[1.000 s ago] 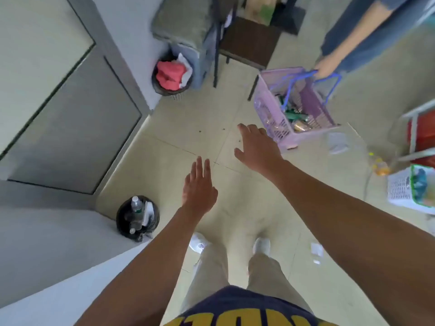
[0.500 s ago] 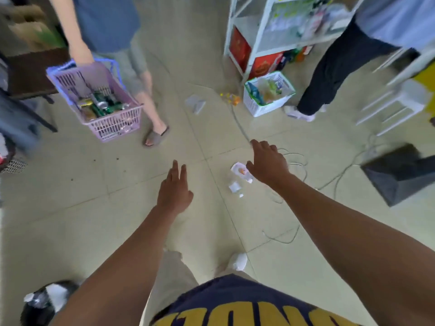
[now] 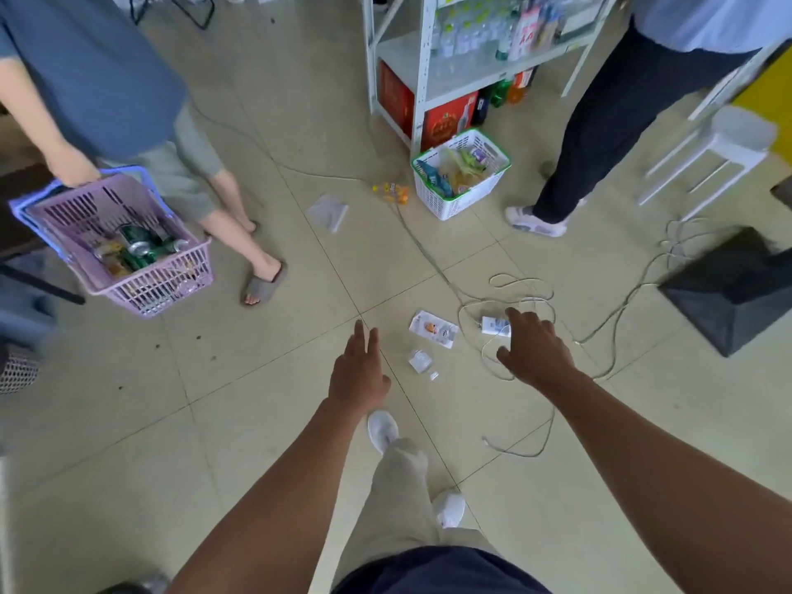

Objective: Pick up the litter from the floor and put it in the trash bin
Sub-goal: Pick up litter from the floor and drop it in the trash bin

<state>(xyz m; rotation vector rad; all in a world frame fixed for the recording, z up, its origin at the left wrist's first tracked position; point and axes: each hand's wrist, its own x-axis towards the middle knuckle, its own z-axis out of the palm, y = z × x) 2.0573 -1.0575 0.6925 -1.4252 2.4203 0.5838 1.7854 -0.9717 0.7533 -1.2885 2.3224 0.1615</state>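
Head view is showing you that the task is only starting, in my judgement: nothing is being carried and all the litter is lying on the pale tiled floor (image 3: 214,422). Your left hand (image 3: 358,375) is hanging above the tiles with its fingers straight and pressed side by side, holding nothing. Your right hand (image 3: 535,349) is reaching forward with loosely spread fingers, also holding nothing, over a thin white cable (image 3: 518,454), and it is partly covering a small white block with blue print (image 3: 493,325). Between your hands a flat white wrapper with an orange picture (image 3: 433,329) is lying, and just beside it a small crumpled clear plastic piece (image 3: 420,361). Farther off, a pale flat packet (image 3: 329,213) and a yellow-orange plastic bottle (image 3: 390,192) are lying near a white basket with green rim (image 3: 454,203). Every pick-up is waiting for you. I am not seeing the trash bin with certainty; a dark shape at the lower left edge is cut off too much. The wrapper print, the gold mark on the red cardboard boxes (image 3: 445,122) and the bottle labels on the white metal shelf (image 3: 423,57) are too small or blurred for reading.
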